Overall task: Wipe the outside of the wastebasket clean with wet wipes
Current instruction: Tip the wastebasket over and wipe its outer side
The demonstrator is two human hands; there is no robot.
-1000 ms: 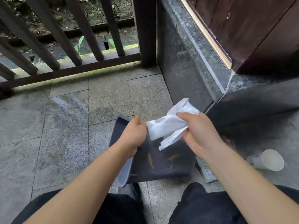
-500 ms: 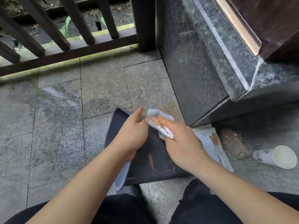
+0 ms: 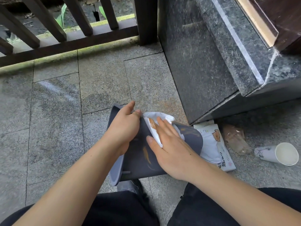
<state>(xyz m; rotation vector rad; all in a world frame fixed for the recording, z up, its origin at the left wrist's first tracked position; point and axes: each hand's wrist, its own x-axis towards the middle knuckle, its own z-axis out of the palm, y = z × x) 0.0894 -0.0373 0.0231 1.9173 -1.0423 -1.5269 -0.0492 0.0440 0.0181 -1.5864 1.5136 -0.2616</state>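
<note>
A dark grey wastebasket (image 3: 140, 162) lies on its side on the stone floor, its rim toward me and orange-brown smears on its outer wall. My left hand (image 3: 124, 128) grips its upper left edge and holds it steady. My right hand (image 3: 169, 144) lies flat with fingers spread, pressing a white wet wipe (image 3: 156, 123) against the basket's side. The wipe carries an orange stain. Part of the basket's wall is hidden under both hands.
A white pack of wipes (image 3: 213, 144) lies right of the basket, then a crumpled clear wrapper (image 3: 236, 139) and a tipped paper cup (image 3: 280, 154). A dark granite step (image 3: 203, 70) rises at the right; a wooden railing (image 3: 73, 43) runs behind. My knees are below.
My right hand has come down from holding the wipe in the air to pressing it flat on the basket's side. The wipe now shows an orange stain. The view has tilted downward.
</note>
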